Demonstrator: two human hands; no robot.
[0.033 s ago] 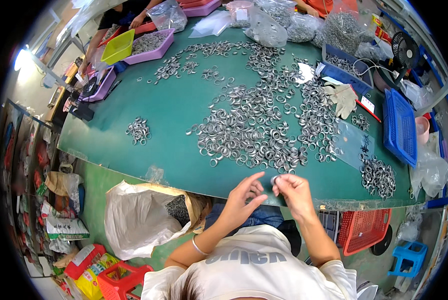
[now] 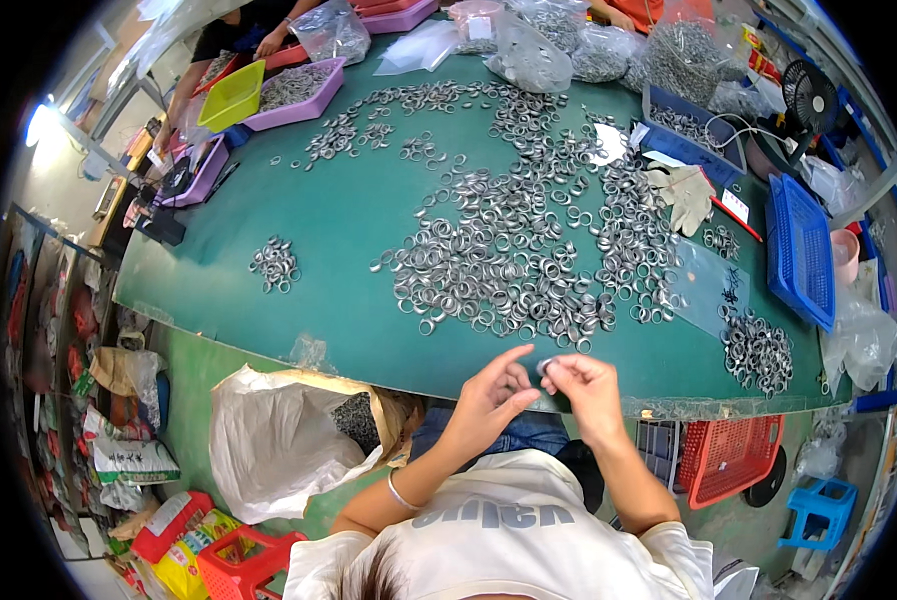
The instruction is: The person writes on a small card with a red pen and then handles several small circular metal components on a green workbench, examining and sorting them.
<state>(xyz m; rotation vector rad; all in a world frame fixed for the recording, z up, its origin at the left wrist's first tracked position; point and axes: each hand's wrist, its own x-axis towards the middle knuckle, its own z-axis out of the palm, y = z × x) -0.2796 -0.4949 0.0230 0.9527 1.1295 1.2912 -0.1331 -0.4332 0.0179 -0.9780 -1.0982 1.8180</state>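
Near the front edge of the green table, my right hand point(image 2: 585, 388) pinches a small grey metal ring point(image 2: 544, 367) between thumb and fingertips. Close by on the left is my left hand point(image 2: 493, 397), with its index finger stretched out, the other fingers loosely bent and no held object showing. Beyond both hands spreads a big heap of metal rings point(image 2: 499, 230) over the middle of the table. A small pile of rings point(image 2: 275, 264) lies apart to the left, and another pile of rings point(image 2: 757, 352) sits at the right front.
An open white-lined sack point(image 2: 279, 440) with grey pieces inside stands below the table edge. Blue baskets point(image 2: 801, 250), a glove point(image 2: 685, 198) and a blue bin point(image 2: 694, 135) lie to the right. Filled plastic bags point(image 2: 684, 65) line the back, where co-workers' hands point(image 2: 271, 42) show.
My right hand has shifted slightly left with the ring, closer to my left hand. The piles look the same.
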